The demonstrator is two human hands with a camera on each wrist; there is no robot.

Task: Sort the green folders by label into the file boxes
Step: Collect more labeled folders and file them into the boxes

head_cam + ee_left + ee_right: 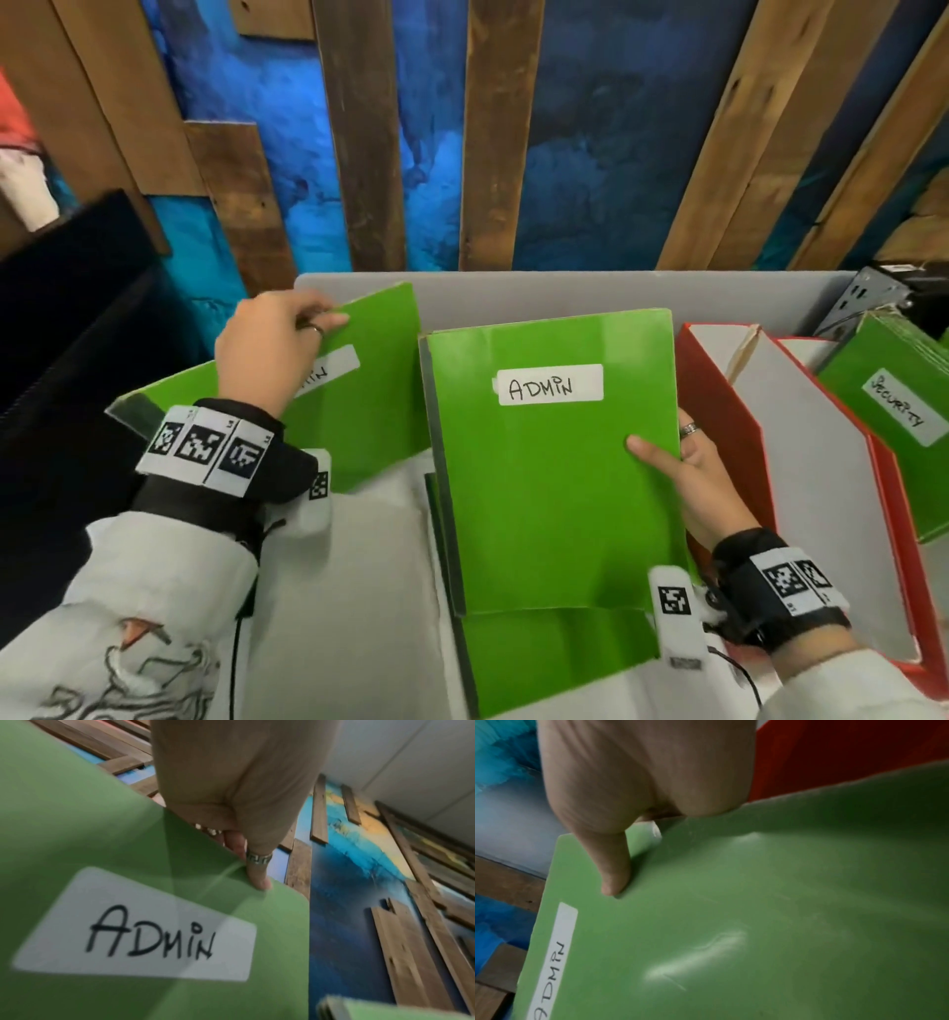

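Observation:
My right hand (683, 462) grips a green folder (554, 473) labelled ADMIN by its right edge, thumb on the front (614, 874). The folder stands upright over more green folders in a white file box (359, 565). To the left, my left hand (272, 344) pinches the top edge of a second green ADMIN folder (359, 401), which leans back to the left; its label (138, 931) reads clearly in the left wrist view. Another green folder (893, 411) marked SECURITY stands in a red file box (883, 478) at the right.
A red file box (719, 390) with white inner walls stands between the ADMIN folder and the SECURITY box. A grey panel (565, 293) runs behind the boxes, before a blue wall with wooden planks. A dark object (77, 308) lies far left.

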